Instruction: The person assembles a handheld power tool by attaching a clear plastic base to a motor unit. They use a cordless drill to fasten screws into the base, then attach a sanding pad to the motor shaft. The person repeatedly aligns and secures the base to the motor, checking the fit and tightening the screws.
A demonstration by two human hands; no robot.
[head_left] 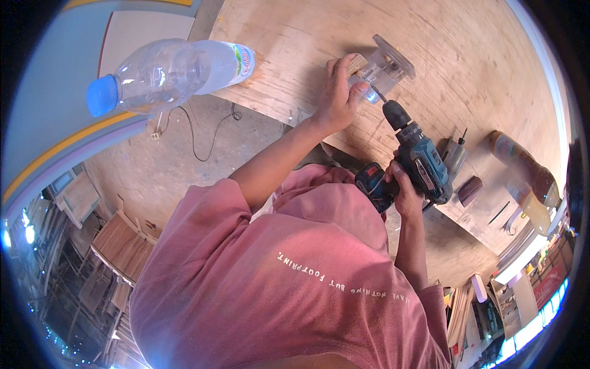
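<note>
My right hand [405,189] is closed around the grip of a teal and black cordless drill [424,161], its battery near my shirt. The drill's thin bit points up and left at a clear plastic fixture [388,66] with a flat plate on its far side. A bluish light shines by the bit's tip; whether the bit touches the fixture I cannot tell. My left hand [337,101] grips the fixture's near left side, its thumb close to the bit. A small light wooden block [356,63] shows at the left fingertips. The fixture stands on a plywood table [295,49].
A clear bottle with a blue cap [166,74] looms at the left. Right of the drill lie a grey cylindrical tool [453,158], a small brown block [470,190] and a bottle of brown liquid [522,163]. A thin cable [209,144] runs across the floor.
</note>
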